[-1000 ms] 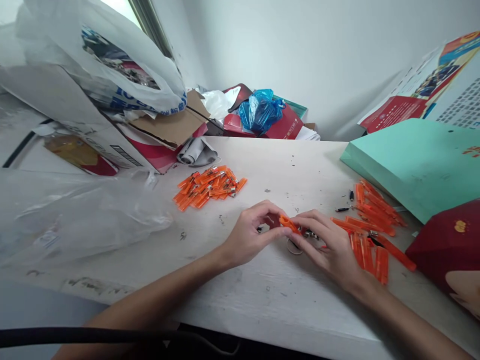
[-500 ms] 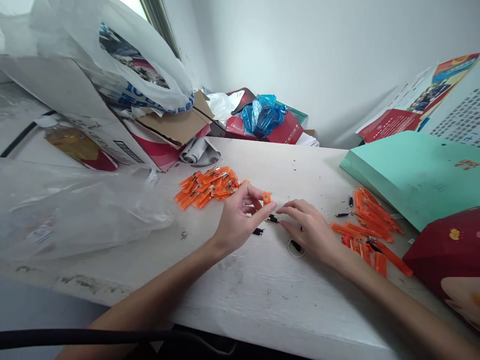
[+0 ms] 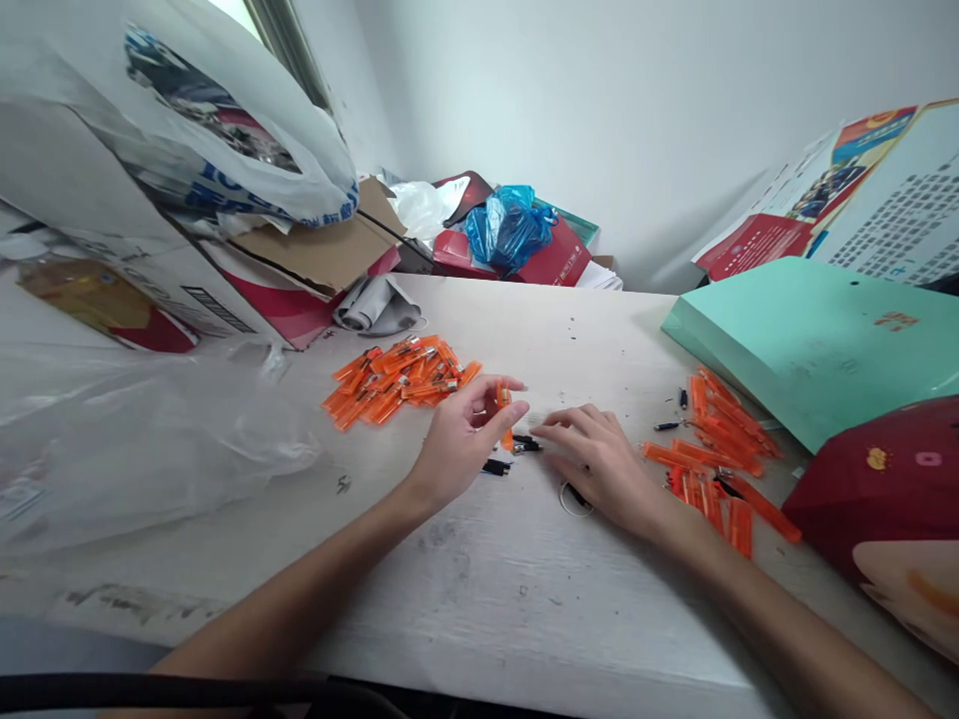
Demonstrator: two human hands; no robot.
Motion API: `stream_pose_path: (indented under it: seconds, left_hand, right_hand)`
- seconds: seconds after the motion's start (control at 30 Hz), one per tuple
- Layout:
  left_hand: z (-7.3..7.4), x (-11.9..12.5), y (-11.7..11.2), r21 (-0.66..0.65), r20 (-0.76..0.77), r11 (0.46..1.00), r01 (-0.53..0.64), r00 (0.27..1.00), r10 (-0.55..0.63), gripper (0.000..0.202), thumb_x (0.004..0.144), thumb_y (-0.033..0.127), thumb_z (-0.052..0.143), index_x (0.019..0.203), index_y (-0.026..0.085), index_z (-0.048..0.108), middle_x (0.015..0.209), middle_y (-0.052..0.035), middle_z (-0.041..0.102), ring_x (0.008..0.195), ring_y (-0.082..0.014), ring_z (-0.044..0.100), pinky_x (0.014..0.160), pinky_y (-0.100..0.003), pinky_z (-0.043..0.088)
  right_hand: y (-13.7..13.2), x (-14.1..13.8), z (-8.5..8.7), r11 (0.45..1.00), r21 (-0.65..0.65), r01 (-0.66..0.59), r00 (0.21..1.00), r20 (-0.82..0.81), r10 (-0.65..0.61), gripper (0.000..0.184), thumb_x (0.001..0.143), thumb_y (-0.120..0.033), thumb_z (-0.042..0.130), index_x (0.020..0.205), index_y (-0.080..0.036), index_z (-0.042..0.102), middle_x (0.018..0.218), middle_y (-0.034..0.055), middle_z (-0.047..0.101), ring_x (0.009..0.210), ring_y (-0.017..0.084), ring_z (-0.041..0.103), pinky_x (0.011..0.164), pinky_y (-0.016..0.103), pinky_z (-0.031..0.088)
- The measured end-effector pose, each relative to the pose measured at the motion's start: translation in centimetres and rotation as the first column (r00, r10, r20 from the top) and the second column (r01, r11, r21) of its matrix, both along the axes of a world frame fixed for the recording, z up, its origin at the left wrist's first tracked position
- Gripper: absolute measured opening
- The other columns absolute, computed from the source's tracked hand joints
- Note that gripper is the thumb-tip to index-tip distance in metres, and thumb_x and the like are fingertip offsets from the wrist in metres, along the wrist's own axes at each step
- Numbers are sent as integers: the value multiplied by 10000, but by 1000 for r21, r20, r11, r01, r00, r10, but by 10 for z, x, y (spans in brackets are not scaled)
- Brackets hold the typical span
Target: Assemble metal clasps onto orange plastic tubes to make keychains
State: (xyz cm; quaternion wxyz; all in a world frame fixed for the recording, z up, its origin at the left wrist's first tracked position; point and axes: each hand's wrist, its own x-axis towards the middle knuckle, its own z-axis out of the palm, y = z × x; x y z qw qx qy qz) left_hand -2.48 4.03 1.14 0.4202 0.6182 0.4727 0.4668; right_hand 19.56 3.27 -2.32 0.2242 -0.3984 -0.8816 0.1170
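A pale table (image 3: 479,609) is spreading below the person, with a mint-green bag (image 3: 809,340) lying at its right. Beside the bag a loose heap of orange casings (image 3: 730,419) is resting, while a tighter orange pile (image 3: 401,379) is sitting on the far left. Between them, the right hand (image 3: 603,459) is hovering low, fingers parted and gripping nothing I can see. The left hand (image 3: 454,444) is pinching one orange casing (image 3: 504,397), upright between thumb and fingers. Small black pieces (image 3: 528,443) are lying just beside the right fingertips; whether they are touching, I cannot tell.
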Motion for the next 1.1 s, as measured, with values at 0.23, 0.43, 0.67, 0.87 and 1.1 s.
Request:
stream_pose_path:
  seconds: [0.23,0.43,0.67,0.87,1.1]
  left_hand:
    - [-2,-1,3,19,-85,1000,19,996,-17,209,967,414,661,970,206,637,793,28,531,676,-109,526,618,-237,422]
    - [-3,1,1,45,-172,998,42,985,-34,266,1036,410,531,879,195,526,774,31,460,639,-107,415,607,-246,383]
    - [-11,1,1,-49,-109,990,130,985,-134,283,1070,452,438,910,219,460,717,57,476,536,-92,423,538,-243,349]
    - [-6,-1,1,49,-299,994,100,951,-81,268,1073,422,436,998,203,571,855,7,545,749,-136,496,706,-267,396]
    - [-10,-4,3,36,-230,992,120,967,-109,330,1082,439,347,1051,215,588,917,-27,550,797,-177,493,732,-294,388]
  right_hand:
    - [-4,-5,0,999,28,17,999,40,-18,143,1043,-268,563,1073,-224,696,1078,53,708,1008,213,609,879,368,392]
    - [-1,-3,-1,998,-47,29,999,-15,-30,116,1033,-269,588,981,-196,662,994,33,705,946,192,625,851,360,388]
    - [-4,-2,5,995,-94,-21,996,86,30,223,1061,-224,486,1171,-203,678,1041,84,672,952,225,611,899,406,463]
    - [-12,-1,6,997,-64,-42,990,132,50,284,1013,-78,442,1186,-198,634,1067,109,626,975,233,566,852,373,491]
    - [-7,0,7,993,-118,6,998,64,2,204,1038,-135,436,1112,-198,615,1072,97,620,921,209,594,782,349,494]
